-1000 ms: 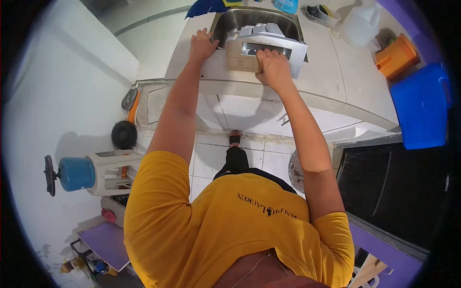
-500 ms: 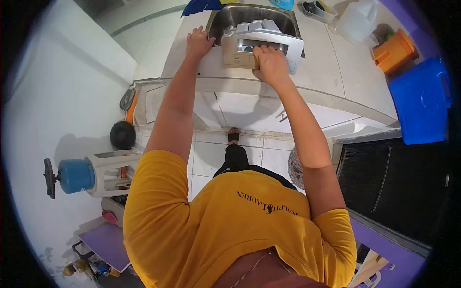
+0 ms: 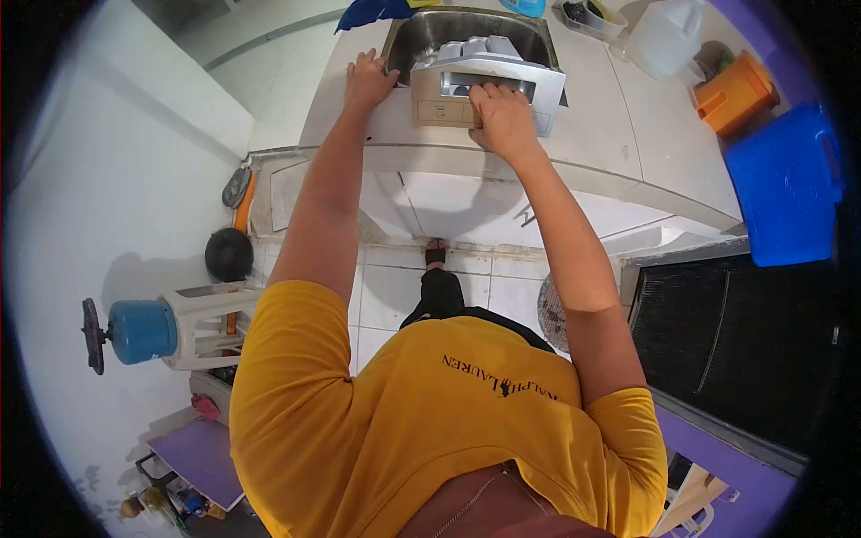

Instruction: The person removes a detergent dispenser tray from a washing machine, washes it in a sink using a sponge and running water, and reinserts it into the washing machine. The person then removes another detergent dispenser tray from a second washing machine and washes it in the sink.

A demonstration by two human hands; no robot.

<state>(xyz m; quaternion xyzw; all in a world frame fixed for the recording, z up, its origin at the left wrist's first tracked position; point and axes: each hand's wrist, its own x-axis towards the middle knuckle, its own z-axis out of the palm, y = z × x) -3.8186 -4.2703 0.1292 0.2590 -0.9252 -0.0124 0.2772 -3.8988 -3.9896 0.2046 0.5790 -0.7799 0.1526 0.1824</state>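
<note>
A white washing-machine detergent drawer (image 3: 441, 111) stands at the near edge of the metal sink (image 3: 392, 56), its silvery front panel facing me and its compartments over the basin. My right hand (image 3: 502, 117) has its fingers hooked into the slot of the front panel, with the thumb lower on the panel. On the counter by the sink's left rim rests my left hand (image 3: 366, 82), its fingers apart and holding nothing. The thumb of that hand lies near the rim.
Right of the sink, the tiled counter (image 3: 596, 117) holds a translucent jug (image 3: 665, 38), an orange container (image 3: 737, 94) and a plastic tub (image 3: 592, 20). A blue bin (image 3: 780, 188) stands at the right. A blue cloth (image 3: 381, 11) lies behind the sink's left corner.
</note>
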